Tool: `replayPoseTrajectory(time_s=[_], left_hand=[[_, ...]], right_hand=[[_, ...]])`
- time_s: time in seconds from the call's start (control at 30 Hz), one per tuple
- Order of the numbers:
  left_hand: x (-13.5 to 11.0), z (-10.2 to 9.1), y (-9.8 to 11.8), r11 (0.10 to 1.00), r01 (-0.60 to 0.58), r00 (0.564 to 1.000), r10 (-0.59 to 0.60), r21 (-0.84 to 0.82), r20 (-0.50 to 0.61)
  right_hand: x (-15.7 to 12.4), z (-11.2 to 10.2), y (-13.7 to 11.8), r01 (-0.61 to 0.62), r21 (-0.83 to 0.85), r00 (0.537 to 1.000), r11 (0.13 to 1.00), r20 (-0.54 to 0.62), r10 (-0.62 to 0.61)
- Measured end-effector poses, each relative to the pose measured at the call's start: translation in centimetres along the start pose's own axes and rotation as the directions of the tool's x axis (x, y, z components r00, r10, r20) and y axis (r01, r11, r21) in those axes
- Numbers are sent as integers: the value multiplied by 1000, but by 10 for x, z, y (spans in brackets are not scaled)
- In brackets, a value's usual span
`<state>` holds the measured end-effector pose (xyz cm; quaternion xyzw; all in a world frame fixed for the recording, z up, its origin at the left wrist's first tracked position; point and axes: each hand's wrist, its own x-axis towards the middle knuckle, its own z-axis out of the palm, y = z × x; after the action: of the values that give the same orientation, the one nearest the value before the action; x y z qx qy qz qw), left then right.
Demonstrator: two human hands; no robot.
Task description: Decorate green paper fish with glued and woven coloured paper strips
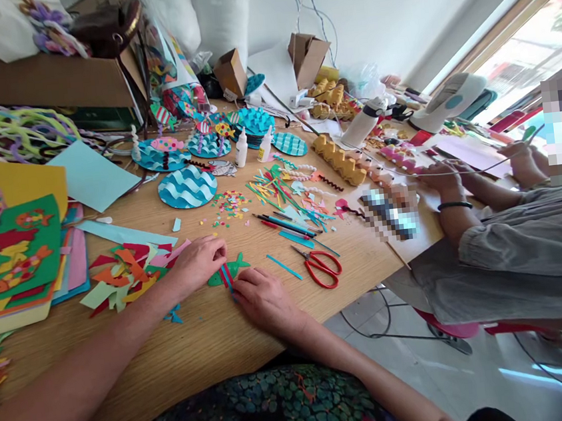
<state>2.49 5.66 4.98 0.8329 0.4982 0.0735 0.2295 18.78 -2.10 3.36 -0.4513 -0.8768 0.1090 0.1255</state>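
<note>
A green paper fish lies flat on the table between my hands, with narrow blue and red paper strips across its body. My left hand has its fingers curled together at the upper end of the strips. At their lower end, my right hand pinches with thumb and fingers; the fingertips are partly hidden. Red-handled scissors and a loose blue paper strip lie to the right. Colourful paper scraps are heaped by my left forearm.
Several pens, cut strips, paper dots and two white glue bottles lie or stand beyond my hands. Blue wavy paper discs sit farther back. Coloured sheets are stacked at left. Another person's hands work at right.
</note>
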Motion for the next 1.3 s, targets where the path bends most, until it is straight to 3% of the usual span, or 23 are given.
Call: replayPoseTrajectory(time_s=[0.23,0.5,0.6,0.7,0.77,0.83,1.0,1.1,1.3], left_hand=[[2,-2,-1,999,-23,999,22,31,32],[9,-3,-7,999,4,999,-5,33,31],[5,-11,-12,1000,-11,999,11,8,-35],[-13,-16,-8,992,-112,980,120,58,-157],[-30,-11,-1,961,-220,956,246,165,-160],[-48,0,7,911,-318,932,351,263,-91],[-73,35,17,815,-350,887,447,462,-117],[-75,46,15,799,-365,872,473,477,-126],[-77,47,14,809,-375,889,452,453,-72]], right_hand=[[-4,-6,-2,-48,156,999,987,32,44],[-9,-21,1,-36,300,995,953,95,7],[-9,-29,8,-58,336,997,940,71,36],[-5,-37,15,-150,399,989,905,59,138],[1,-42,19,-249,450,968,857,114,221],[9,-46,21,-326,484,945,812,186,269],[32,-44,19,-369,456,924,810,272,269],[42,-40,15,-349,397,924,849,296,241],[52,-33,12,-302,319,927,898,318,198]])
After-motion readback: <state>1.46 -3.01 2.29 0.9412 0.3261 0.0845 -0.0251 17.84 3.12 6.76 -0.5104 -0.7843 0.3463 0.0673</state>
